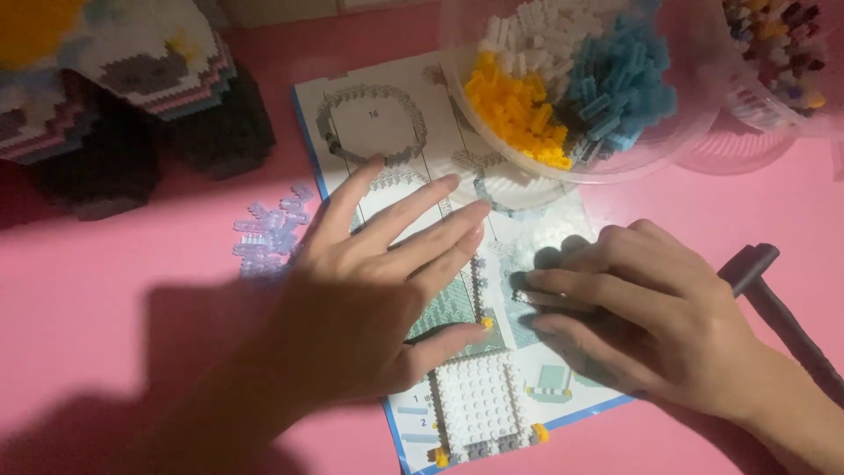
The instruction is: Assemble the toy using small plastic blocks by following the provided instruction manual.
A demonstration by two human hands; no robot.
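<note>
My left hand [378, 290] lies flat with fingers spread over a printed building-instruction sheet [387, 114] on the pink table. My right hand [642, 317] rests on the sheet's right side, fingers curled around a small metal tool [541, 299], apparently tweezers. A white studded brick plate with grey and yellow edge pieces [479, 405] sits on the sheet just below my left thumb. A tiny yellow piece [486, 323] lies by the thumb tip.
A clear plastic bowl [694, 132] holds yellow, white and blue micro bricks at the top. A second bowl [782, 62] with mixed pieces is top right. Pale lilac pieces [268, 233] lie left of the sheet. A built brick model [132, 88] stands top left. A dark tool [782, 308] lies right.
</note>
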